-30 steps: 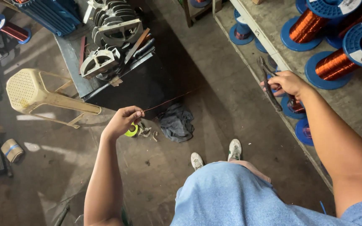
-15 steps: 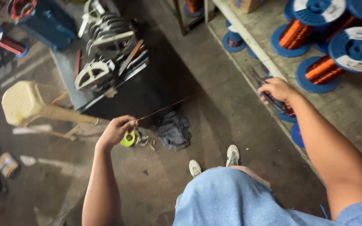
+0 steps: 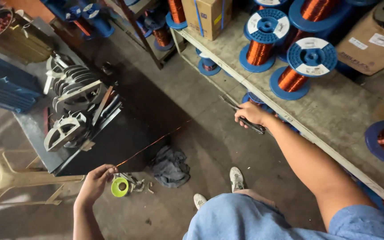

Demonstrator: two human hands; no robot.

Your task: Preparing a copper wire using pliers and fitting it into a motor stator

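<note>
**Copper wire stretched between both hands over the floor**

Left hand: fingers pinched on the low end of a thin copper wire. Hand sits just off the near corner of the dark worktop, above a lime-green tape roll lying on the floor.

Right hand: clenched around dark-handled pliers, arm stretched out to the shelf edge. Tool tips point away along that edge. Can't tell whether the wire's far end is in the pliers or in the fingers; the strand fades out before reaching them.

Wire runs taut, rising left to right, crossing the open concrete floor between worktop and shelf. It passes above a crumpled grey rag and looks close to the worktop's near edge; contact unclear.

Room: the floor strip between worktop and shelf is the only open lane, fairly narrow. Person's white shoes stand in it, just right of the rag. Small scraps lie beside the tape roll.

Worktop carries grey cast motor end covers stacked near its left part. Shelf carries blue spools of copper wire set back from the edge, and a cardboard box. A beige plastic stool lies tipped at far left, next to the worktop.
</note>
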